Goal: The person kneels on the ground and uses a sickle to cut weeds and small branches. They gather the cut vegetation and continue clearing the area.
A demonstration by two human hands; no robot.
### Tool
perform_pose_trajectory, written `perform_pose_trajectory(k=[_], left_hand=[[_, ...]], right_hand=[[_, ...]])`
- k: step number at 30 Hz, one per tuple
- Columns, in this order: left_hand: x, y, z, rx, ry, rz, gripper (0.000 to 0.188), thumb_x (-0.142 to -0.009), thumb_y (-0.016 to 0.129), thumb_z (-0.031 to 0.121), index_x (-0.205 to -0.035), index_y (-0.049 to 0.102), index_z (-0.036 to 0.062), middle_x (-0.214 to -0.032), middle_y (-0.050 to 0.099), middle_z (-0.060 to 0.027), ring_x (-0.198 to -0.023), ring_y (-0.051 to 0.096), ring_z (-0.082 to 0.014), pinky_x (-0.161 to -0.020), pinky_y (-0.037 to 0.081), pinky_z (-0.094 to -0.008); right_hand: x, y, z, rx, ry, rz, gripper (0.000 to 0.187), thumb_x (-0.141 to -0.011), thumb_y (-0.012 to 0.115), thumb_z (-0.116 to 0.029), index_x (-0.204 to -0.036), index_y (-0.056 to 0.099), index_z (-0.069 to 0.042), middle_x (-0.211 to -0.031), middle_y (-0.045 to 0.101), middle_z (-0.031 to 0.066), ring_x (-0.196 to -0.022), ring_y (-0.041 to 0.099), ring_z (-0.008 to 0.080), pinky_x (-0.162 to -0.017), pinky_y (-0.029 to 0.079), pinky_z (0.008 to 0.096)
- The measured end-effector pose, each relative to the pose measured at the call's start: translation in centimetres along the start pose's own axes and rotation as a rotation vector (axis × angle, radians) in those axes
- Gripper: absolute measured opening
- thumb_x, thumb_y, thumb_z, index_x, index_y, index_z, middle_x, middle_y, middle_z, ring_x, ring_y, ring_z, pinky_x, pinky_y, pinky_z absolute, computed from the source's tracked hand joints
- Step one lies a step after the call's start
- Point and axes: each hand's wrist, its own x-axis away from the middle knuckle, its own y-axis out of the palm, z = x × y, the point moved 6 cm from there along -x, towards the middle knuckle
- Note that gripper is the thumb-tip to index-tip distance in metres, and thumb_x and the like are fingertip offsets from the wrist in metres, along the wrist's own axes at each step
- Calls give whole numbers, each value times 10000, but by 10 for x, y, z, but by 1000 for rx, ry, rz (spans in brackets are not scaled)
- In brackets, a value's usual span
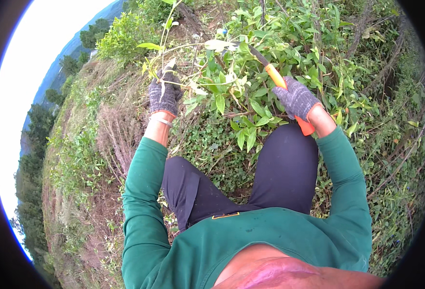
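My left hand [165, 91], in a grey knitted glove, is closed on a thin green vine [163, 43] at the left of the shrub. The vine's stems arch up and to the right, with pale leaves hanging on them. My right hand [295, 98], gloved alike, grips an orange-handled curved blade [276, 75]; whether it is a sickle or a pruning saw I cannot tell. Its dark blade points up and left into the foliage, and leaves hide the tip. The handle's flared end shows below my palm. Between my hands stands a leafy green shrub [251, 103].
Woody stems [361, 31] rise from the undergrowth at the upper right. Dry brush [118, 125] covers the slope on the left, with dark trees [34, 178] beyond it. My bent knees [287, 159] are close below the shrub, over low ground plants [212, 151].
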Motion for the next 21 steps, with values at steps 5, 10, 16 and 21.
perform_pose_trajectory(k=[5,10,16,21], left_hand=[[-2,17,13,3,69,-34,178,-872,633,295,-894,586,125,-651,518,31,-475,417,-68,-413,314,-227],[-36,16,45,-968,627,178,428,-840,664,306,-1146,556,27,-944,655,-99,-828,625,-201,-675,498,-326],[-14,95,43,-962,694,156,654,-772,696,355,-1307,446,73,-1141,609,-194,-1022,605,-344,-866,472,-418],[-34,123,25,-1141,630,-35,300,-882,541,251,-1060,610,20,-997,643,-209,-917,625,-350,-776,504,-439]], right_hand=[[-30,51,-21,-695,168,-293,177,-880,577,-202,-921,470,-66,-564,475,37,-397,462,175,-345,381,327],[-20,120,-39,-831,262,-281,197,-906,573,-236,-867,474,-69,-569,478,43,-387,465,199,-351,396,349],[46,118,-23,-843,302,-246,201,-917,562,-235,-855,448,-81,-582,471,33,-394,458,175,-361,408,333],[81,118,-7,-984,363,-216,162,-920,556,-229,-912,478,-87,-587,472,16,-420,458,153,-378,395,301]])
